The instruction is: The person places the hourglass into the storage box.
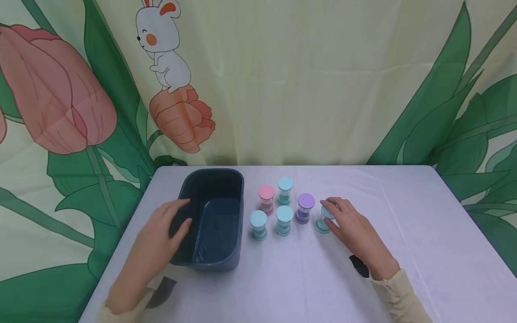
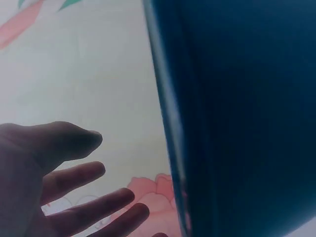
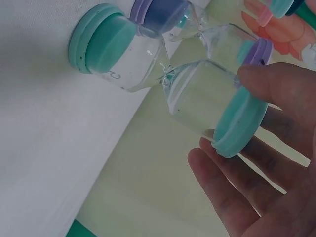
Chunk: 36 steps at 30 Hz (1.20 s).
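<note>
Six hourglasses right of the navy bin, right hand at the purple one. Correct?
Not quite: the right hand is at a teal hourglass, not the purple one, as the right wrist view shows. The rest stands.

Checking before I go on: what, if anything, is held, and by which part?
The right hand is around the top cap of a turquoise hourglass; whether it grips cannot be told. The left hand, at the tub, holds nothing.
</note>
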Motion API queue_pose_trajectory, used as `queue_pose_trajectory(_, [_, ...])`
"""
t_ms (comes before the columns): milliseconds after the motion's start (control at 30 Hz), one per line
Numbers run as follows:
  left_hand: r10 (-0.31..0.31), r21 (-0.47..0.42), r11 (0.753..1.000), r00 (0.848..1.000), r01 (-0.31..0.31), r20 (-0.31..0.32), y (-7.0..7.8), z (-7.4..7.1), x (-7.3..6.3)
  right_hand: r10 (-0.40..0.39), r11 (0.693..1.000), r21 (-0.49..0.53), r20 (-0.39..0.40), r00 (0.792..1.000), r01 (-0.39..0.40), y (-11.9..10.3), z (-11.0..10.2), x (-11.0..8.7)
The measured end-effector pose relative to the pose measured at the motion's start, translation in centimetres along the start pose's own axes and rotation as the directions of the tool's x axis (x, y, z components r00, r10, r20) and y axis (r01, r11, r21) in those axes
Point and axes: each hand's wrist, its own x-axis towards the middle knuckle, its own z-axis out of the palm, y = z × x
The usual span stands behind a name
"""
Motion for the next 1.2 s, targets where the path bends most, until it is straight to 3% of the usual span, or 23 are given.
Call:
queue_pose_trajectory(267, [-0.056, -0.11, 0.992, 0.995, 0.064, 0.077, -1.6, -0.2, 0.6, -0.034, 0.999, -0.011, -0.04, 0.999, 0.034, 0.2, 0.3, -0.1])
queue_pose_trajectory(567, [-0.091, -0.213, 0.973, 0.996, 0.094, 0.023, -3.3, 0.8, 1.0, -0.032, 0.999, 0.001, -0.035, 0.999, 0.032, 0.1, 0.2, 0.0])
queue_pose_trajectory(933, [-0.183, -0.29, 0.939, 0.982, 0.186, 0.038, -4.6, 1.2, 1.9, -0.013, 1.0, 0.01, -0.017, 1.0, 0.014, 0.1, 0.2, 0.1])
queue_pose_trajectory(1033, [-0.212, -0.321, 0.921, 0.975, 0.223, 0.069, -4.8, 1.1, 2.0, 0.0, 1.0, 0.018, -0.002, 1.0, 0.0, 0.1, 0.2, 0.1])
queue_pose_trajectory(1200, [-0.283, -0.352, 0.878, 0.945, 0.324, 0.166, -4.9, 0.8, 2.2, 0.009, 1.0, 0.026, -0.002, 1.0, -0.009, 0.2, 0.2, 0.1])
